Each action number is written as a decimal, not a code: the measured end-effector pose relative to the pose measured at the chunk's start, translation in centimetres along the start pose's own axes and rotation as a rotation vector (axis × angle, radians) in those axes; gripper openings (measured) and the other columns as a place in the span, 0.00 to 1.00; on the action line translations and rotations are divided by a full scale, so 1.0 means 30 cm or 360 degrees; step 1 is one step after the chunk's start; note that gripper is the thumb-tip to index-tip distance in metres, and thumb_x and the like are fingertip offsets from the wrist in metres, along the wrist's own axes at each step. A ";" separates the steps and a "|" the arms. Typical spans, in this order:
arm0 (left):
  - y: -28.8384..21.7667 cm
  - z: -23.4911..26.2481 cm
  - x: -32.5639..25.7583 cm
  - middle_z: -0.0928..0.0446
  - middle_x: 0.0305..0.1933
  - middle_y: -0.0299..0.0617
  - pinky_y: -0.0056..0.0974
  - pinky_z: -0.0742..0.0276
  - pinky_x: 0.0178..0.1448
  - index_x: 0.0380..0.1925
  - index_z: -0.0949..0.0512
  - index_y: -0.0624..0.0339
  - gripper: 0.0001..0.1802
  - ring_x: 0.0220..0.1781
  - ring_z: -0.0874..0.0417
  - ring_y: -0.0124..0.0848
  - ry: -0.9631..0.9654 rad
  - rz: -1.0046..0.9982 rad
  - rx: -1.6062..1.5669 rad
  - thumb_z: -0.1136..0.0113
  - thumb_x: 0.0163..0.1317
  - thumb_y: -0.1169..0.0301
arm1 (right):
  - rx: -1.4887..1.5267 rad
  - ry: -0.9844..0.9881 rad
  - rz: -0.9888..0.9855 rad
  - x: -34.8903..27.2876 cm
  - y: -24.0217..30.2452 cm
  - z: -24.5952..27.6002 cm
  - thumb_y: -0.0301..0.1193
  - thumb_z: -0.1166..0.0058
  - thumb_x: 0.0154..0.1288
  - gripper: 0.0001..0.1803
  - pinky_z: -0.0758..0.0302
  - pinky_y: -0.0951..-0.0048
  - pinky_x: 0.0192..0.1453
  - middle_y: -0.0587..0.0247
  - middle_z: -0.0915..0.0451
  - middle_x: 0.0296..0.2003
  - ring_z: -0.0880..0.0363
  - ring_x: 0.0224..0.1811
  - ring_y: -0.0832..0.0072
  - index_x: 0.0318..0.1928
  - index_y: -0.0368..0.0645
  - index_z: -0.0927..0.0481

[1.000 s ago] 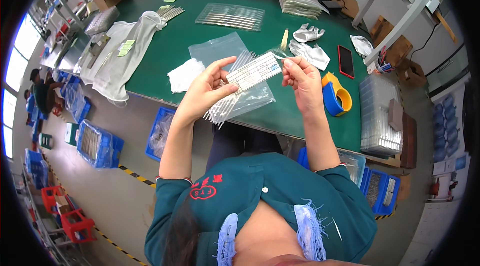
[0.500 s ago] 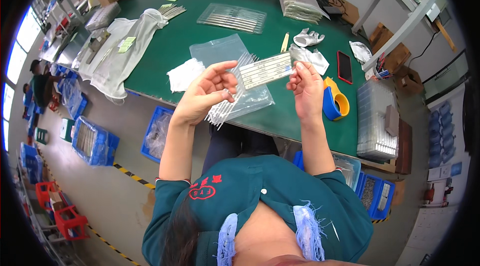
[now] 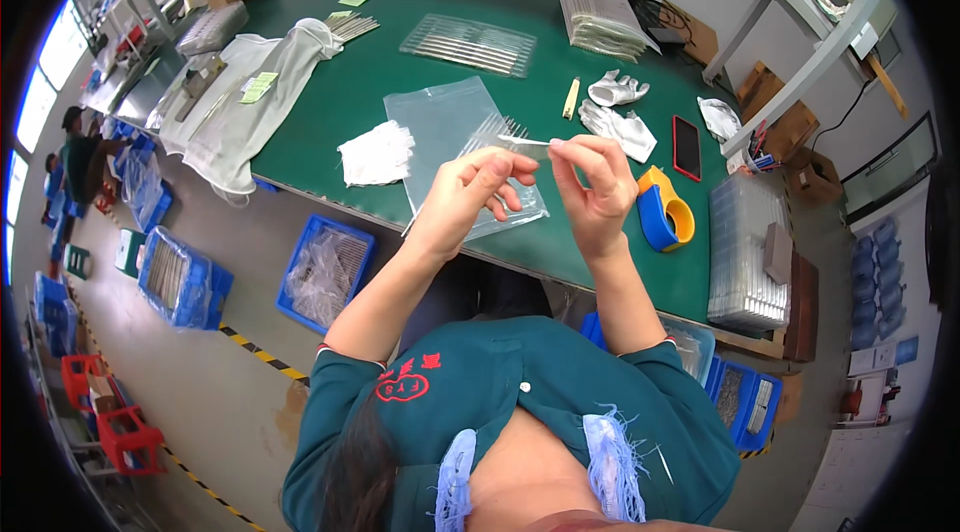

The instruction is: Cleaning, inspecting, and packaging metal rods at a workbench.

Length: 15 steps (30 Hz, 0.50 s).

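Observation:
My right hand (image 3: 592, 190) pinches a flat panel of pale strips (image 3: 523, 141) by its end, between thumb and fingers; it now shows almost edge-on as a thin line. My left hand (image 3: 468, 194) is close by on the left, fingers loosely bent and apart, with nothing visible in them. Behind it, several thin rods (image 3: 503, 126) lie on a clear plastic bag (image 3: 432, 110) on the green table; my left hand hides most of them. A white cloth or glove (image 3: 375, 154) lies left of the bag.
Beyond the bag is a clear tray (image 3: 470, 46) of rods. To the right are white gloves (image 3: 620, 128), a cutter knife (image 3: 571, 98), a red-edged phone (image 3: 687, 148) and a blue-and-yellow tape dispenser (image 3: 664, 212). Stacked clear trays (image 3: 745, 250) stand at the right edge. A blue crate (image 3: 325, 272) sits on the floor.
The panel has turned from facing me to nearly edge-on in my right hand. My left hand has moved right and closer to it, its fingers more bent.

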State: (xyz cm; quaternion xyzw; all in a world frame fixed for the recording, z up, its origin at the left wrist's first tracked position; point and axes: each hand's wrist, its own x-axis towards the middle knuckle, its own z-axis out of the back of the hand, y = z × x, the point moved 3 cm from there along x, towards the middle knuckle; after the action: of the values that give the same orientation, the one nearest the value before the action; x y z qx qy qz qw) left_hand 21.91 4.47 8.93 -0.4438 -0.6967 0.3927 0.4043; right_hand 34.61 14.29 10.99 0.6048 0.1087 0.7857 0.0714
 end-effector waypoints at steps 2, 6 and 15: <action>0.007 -0.014 0.013 0.24 0.35 0.39 0.24 0.30 0.27 0.40 0.26 0.65 0.18 0.27 0.25 0.21 -0.0017 0.0109 -0.0251 0.45 0.63 0.59 | -0.0094 0.0067 0.0120 -0.010 0.004 0.003 0.19 0.36 0.40 0.20 0.28 0.76 0.28 0.71 0.23 0.29 0.25 0.28 0.74 0.37 0.52 0.18; 0.006 -0.015 0.021 0.25 0.31 0.35 0.22 0.33 0.24 0.39 0.25 0.64 0.09 0.23 0.28 0.17 -0.0150 0.0094 -0.0076 0.43 0.61 0.71 | -0.0118 0.0168 0.0195 -0.024 0.003 0.015 0.18 0.37 0.41 0.21 0.27 0.75 0.29 0.70 0.23 0.31 0.24 0.30 0.72 0.38 0.54 0.18; 0.008 0.015 -0.001 0.26 0.30 0.31 0.23 0.33 0.29 0.37 0.24 0.62 0.08 0.28 0.28 0.17 -0.0246 0.0048 0.0344 0.40 0.58 0.72 | 0.0397 0.0379 -0.0462 0.016 0.016 0.126 0.25 0.40 0.54 0.16 0.28 0.76 0.44 0.62 0.23 0.36 0.25 0.35 0.76 0.45 0.42 0.20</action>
State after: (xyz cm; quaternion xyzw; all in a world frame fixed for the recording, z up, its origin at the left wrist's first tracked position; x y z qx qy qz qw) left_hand 21.57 4.44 8.54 -0.3765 -0.6727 0.5044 0.3890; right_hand 38.13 14.25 12.48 0.4898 0.2986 0.8136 0.0949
